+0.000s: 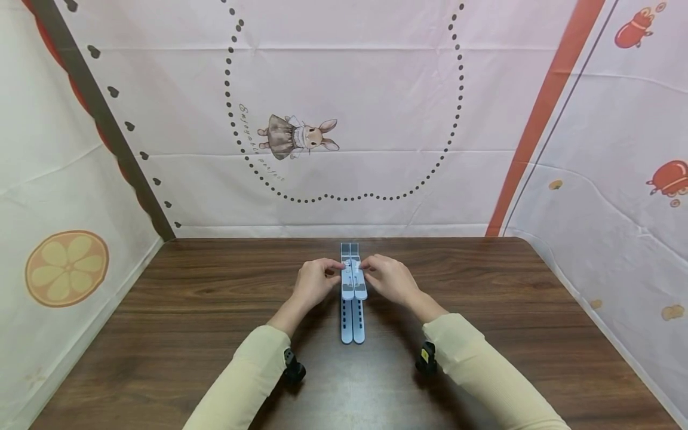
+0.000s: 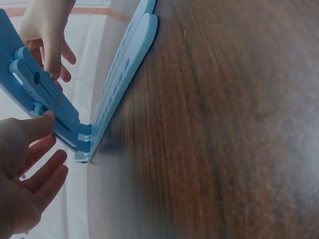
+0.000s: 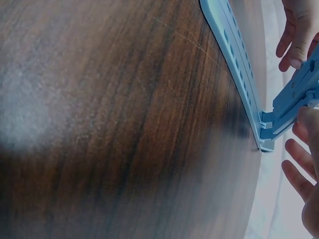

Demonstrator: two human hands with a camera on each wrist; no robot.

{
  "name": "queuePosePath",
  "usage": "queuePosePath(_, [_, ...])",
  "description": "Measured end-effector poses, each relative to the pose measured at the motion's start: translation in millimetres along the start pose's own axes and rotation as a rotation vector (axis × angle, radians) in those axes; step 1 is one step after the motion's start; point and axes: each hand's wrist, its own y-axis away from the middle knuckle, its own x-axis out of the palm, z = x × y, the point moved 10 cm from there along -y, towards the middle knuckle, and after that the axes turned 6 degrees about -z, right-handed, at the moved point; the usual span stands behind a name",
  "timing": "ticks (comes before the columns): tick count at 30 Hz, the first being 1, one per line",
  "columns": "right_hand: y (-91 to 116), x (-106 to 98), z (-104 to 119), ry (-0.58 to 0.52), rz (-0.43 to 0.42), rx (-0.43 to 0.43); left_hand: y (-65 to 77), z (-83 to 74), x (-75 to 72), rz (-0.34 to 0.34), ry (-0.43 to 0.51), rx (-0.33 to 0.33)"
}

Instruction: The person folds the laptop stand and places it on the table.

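Observation:
A light-blue folding laptop stand (image 1: 347,332) rests on the table, narrow and folded together sideways. Its two slotted base rails (image 2: 119,74) lie flat side by side, while the upper arms (image 3: 294,94) rise at an angle from the hinge at the far end. My left hand (image 1: 313,282) pinches the left edge of the raised part between thumb and index finger, the other fingers spread loosely. From the opposite side my right hand (image 1: 391,279) pinches the right edge in the same way. The left wrist view shows the left thumb (image 2: 42,124) beside a small peg on the arm.
The dark wood-grain table (image 1: 215,334) runs back to a printed cloth wall (image 1: 376,119) close behind the stand. More cloth hangs at the left and right sides. Small black cameras (image 1: 293,366) sit on both wrists, near the cream sleeves (image 1: 247,370).

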Motion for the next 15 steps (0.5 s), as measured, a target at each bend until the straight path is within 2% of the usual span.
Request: queuePosePath(15, [6.8,9.0,-1.7,0.031,0.051,-0.002,2.3,-2.9,8.2,0.059,-0.078,0.067])
